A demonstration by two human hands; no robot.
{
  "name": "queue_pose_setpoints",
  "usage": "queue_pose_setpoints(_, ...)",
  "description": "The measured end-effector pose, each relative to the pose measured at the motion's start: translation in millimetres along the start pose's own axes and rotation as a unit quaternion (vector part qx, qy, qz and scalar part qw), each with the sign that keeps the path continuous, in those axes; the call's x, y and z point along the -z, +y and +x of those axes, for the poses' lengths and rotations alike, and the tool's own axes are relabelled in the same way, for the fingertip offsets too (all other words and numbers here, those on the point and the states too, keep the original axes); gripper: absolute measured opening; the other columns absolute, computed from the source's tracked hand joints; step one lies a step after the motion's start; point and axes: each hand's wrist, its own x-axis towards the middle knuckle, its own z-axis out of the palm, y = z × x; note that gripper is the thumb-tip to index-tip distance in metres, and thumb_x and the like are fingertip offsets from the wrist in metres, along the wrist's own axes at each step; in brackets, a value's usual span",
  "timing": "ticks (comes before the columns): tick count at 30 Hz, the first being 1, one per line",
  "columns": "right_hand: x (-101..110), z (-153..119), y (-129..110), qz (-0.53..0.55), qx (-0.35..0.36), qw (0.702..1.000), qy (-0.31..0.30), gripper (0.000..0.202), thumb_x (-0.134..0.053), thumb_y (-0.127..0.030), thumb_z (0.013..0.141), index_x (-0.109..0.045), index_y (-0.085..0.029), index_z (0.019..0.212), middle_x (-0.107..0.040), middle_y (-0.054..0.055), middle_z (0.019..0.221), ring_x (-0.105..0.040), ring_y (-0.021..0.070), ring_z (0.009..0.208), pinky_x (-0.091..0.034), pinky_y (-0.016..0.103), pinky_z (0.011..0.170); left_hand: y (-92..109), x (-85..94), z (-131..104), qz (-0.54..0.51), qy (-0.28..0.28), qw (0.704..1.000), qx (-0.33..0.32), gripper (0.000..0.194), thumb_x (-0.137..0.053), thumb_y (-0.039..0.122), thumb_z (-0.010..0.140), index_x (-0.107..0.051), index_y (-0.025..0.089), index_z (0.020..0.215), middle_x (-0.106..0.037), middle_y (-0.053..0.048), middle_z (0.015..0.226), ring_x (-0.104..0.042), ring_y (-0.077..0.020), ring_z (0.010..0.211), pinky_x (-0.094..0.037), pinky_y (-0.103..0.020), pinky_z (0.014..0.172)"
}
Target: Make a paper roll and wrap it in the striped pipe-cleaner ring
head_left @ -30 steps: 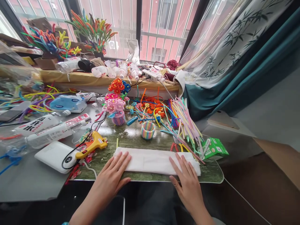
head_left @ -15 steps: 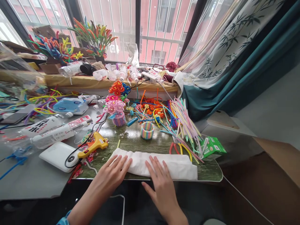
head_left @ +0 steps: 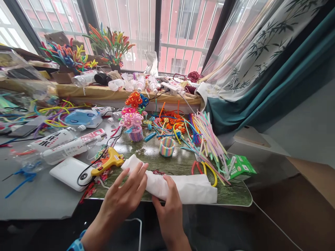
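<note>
A long folded white tissue [head_left: 193,188] lies along the near edge of the green mat [head_left: 235,197]. My left hand [head_left: 123,197] grips its left end with fingers spread, and that end is lifted off the mat and crumpled. My right hand [head_left: 169,205] presses on the tissue's middle right beside the left hand. The tissue's right half still lies flat on the mat.
A yellow glue gun [head_left: 107,162] and a white power bank [head_left: 69,172] sit left of the tissue. A striped pipe-cleaner cup [head_left: 166,146], a pink flower pot [head_left: 132,123], loose pipe cleaners [head_left: 206,136] and a green carton [head_left: 239,167] lie behind. Bottles [head_left: 62,148] lie at the left.
My right hand slid left along the tissue from its right end to the middle. My left hand lifted and bunched the tissue's left end.
</note>
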Motion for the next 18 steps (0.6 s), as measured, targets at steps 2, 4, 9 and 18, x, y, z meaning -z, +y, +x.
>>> queue_pose_setpoints(2, 0, 1, -3, -0.019, 0.009, 1.000, 0.009, 0.038, -0.051, -0.021, 0.096, -0.052, -0.021, 0.134, -0.064, 0.014, 0.124, -0.061, 0.0286, 0.116, -0.055, 0.047, 0.093, 2, -3.2, 4, 0.002, 0.023, 1.000, -0.007, 0.023, -0.049, 0.009, 0.095, -0.068, 0.016, 0.106, -0.060, -0.007, 0.140, -0.045, -0.0193, 0.140, -0.018, -0.040, 0.125)
queue_pose_setpoints(4, 0, 3, -6, -0.043, 0.016, 0.999, 0.015, 0.028, -0.050, -0.018, 0.095, -0.061, -0.023, 0.121, -0.065, 0.013, 0.114, -0.063, 0.0281, 0.105, -0.055, 0.047, 0.088, 6, -5.4, 9, 0.002, 0.054, 0.998, -0.019, 0.023, -0.049, 0.010, 0.095, -0.069, 0.016, 0.106, -0.060, -0.007, 0.139, -0.042, -0.0181, 0.142, -0.019, -0.039, 0.126)
queue_pose_setpoints(9, 3, 8, -10, 0.011, -0.025, 1.000, -0.007, 0.023, -0.048, -0.018, 0.096, -0.064, -0.022, 0.111, -0.064, 0.005, 0.088, -0.065, 0.0189, 0.074, -0.055, 0.030, 0.066, 15, -3.2, 24, 0.014, 0.085, 0.996, -0.004, 0.027, -0.055, 0.016, 0.094, -0.068, 0.017, 0.118, -0.062, -0.003, 0.138, -0.034, -0.0156, 0.147, -0.016, -0.037, 0.126)
queue_pose_setpoints(18, 5, 14, -5, 0.003, 0.001, 0.999, -0.038, 0.026, -0.040, -0.018, 0.101, -0.066, -0.021, 0.101, -0.063, 0.002, 0.080, -0.063, 0.0141, 0.063, -0.050, 0.023, 0.060, 5, -10.2, 27, 0.026, 0.040, 0.995, 0.092, 0.019, -0.060, 0.019, 0.092, -0.069, 0.021, 0.109, -0.060, -0.004, 0.141, -0.051, -0.0181, 0.135, -0.016, -0.038, 0.123)
